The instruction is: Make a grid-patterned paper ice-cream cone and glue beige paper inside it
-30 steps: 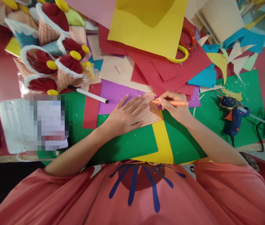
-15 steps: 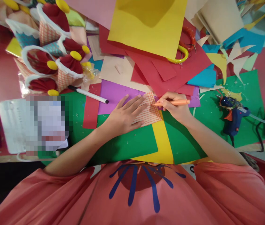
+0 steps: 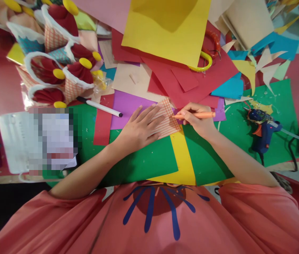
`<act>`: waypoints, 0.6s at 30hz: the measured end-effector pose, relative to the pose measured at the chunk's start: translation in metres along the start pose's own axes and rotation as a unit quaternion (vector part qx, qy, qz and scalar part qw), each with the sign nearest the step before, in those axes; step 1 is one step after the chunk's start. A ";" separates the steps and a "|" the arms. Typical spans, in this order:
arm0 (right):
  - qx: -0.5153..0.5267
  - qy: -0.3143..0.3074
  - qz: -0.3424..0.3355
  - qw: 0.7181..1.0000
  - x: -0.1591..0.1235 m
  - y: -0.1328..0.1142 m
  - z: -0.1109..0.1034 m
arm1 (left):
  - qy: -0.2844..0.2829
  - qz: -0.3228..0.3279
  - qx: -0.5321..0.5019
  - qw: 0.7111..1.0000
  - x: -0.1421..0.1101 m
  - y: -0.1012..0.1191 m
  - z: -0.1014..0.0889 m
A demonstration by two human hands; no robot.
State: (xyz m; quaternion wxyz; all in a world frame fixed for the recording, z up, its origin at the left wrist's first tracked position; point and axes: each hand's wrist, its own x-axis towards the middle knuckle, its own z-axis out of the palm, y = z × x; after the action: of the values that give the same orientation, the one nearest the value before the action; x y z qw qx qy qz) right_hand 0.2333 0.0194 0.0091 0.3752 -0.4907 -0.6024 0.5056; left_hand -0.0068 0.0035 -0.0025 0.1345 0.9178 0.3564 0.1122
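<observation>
My left hand (image 3: 140, 125) lies flat, fingers spread, on a small pale sheet of paper (image 3: 162, 123) and covers its left part. Orange lines run along the sheet, crossed by others near its right end. Pinched in my right hand (image 3: 198, 120) is an orange marker (image 3: 205, 115), its tip at the sheet's right edge. Beneath the sheet lie purple paper (image 3: 120, 106), a green sheet (image 3: 144, 158) and a yellow strip (image 3: 185, 155). A white marker with a black end (image 3: 102, 107) rests left of my left hand.
Several decorated cones (image 3: 77, 81) crowd the upper left, above a phone (image 3: 59, 141) that is partly blurred out. Red paper (image 3: 189, 81), a yellow sheet (image 3: 165, 31) and yellow-handled scissors (image 3: 206, 61) lie beyond my hands. On the right sits a blue glue gun (image 3: 264, 135) with its cord.
The patterned sheet and my left hand have shifted slightly left and up. The orange marker has moved a little to the right, and more crossing lines show near the sheet's right end.
</observation>
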 end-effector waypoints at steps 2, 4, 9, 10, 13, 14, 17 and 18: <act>-0.017 -0.008 -0.015 1.000 0.000 0.000 -0.001 | 0.007 0.006 -0.002 1.000 0.000 0.001 0.000; -0.030 -0.016 -0.023 0.999 0.000 -0.001 -0.001 | 0.004 0.006 -0.005 1.000 0.001 0.001 0.000; -0.052 -0.020 -0.028 0.998 0.000 -0.001 -0.002 | -0.003 0.008 -0.004 1.000 0.001 0.003 -0.002; -0.055 -0.020 -0.029 0.998 0.000 -0.001 -0.001 | 0.000 0.010 -0.002 1.000 0.001 0.004 -0.002; -0.046 -0.022 -0.012 0.999 0.001 -0.002 -0.001 | 0.003 0.010 -0.002 1.000 0.001 0.003 -0.001; -0.039 -0.023 -0.001 0.999 0.001 -0.003 -0.001 | 0.002 0.008 -0.004 1.000 0.001 0.003 -0.001; -0.025 -0.024 0.021 0.999 0.002 -0.005 0.000 | -0.001 0.008 -0.008 1.000 0.000 0.002 -0.001; -0.024 -0.023 0.021 0.999 0.002 -0.005 0.000 | -0.002 0.009 -0.009 1.000 0.000 0.002 -0.001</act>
State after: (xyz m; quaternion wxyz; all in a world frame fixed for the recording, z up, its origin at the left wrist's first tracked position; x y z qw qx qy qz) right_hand 0.2319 0.0209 0.0141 0.3388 -0.5002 -0.6124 0.5098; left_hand -0.0053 0.0024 -0.0011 0.1427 0.9197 0.3472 0.1150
